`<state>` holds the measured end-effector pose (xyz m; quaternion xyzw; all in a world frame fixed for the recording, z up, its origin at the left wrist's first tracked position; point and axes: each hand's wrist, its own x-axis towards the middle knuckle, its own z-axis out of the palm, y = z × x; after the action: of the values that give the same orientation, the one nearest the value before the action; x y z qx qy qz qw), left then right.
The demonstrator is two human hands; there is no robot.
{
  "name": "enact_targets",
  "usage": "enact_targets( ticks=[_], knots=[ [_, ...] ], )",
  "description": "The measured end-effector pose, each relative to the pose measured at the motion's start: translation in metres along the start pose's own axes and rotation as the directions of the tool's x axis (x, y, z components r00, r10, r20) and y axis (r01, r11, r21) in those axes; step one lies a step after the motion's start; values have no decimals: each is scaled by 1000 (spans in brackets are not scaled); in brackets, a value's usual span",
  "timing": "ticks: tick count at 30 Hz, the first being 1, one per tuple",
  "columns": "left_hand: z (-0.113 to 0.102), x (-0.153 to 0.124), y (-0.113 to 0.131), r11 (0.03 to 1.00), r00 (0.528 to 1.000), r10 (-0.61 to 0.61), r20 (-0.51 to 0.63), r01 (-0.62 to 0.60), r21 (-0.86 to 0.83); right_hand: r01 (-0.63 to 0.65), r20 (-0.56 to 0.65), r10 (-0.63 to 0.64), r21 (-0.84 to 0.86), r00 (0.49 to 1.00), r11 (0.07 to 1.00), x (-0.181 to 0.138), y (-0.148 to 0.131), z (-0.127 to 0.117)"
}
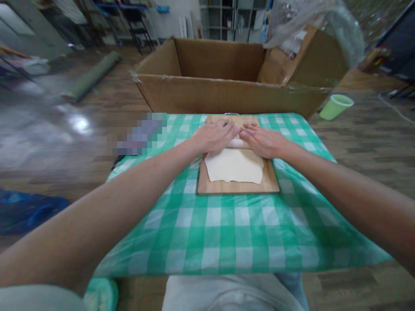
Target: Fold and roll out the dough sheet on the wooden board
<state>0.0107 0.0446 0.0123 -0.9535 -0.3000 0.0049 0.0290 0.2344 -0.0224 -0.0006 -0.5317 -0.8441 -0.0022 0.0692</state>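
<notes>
Green-and-white checked, the tabletop (194, 242) stands with a big cardboard box (207, 95) past its far edge. Toward that edge I see a wooden board (240, 188) carrying a thin pale sheet (235, 167). The left hand (214, 137) and right hand (264, 140) lie palm-down over a pale cylinder (239, 144) at the sheet's far end, fingers outstretched.

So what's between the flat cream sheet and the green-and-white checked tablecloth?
In the head view, a rectangular brown wooden board lies between the sheet and the tablecloth.
</notes>
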Motion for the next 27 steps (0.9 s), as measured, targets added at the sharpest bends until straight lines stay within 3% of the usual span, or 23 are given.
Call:
enact_targets(
  ticks=[7,12,18,21,24,27],
  knots=[
    [8,16,-14,998,999,36,35,-34,-54,-52,63,48,55,997,997,9,9,2],
    [6,21,-17,995,996,70,46,-67,-68,16,81,-17,16,997,1000,15,17,6],
    [1,18,-15,993,998,1,60,6,-116,115,39,-114,-34,993,993,19,19,7],
    [-4,2,-4,997,1000,4,14,-3,-78,100,-10,-101,-52,995,994,8,4,-1],
    [-9,-30,15,999,997,44,-68,-43,8,-22,-79,17,-51,997,998,-17,-24,-10],
    [-11,-65,32,996,989,-87,-115,85,-23,-44,-83,41,-40,996,998,-48,-49,-16]
  ],
)
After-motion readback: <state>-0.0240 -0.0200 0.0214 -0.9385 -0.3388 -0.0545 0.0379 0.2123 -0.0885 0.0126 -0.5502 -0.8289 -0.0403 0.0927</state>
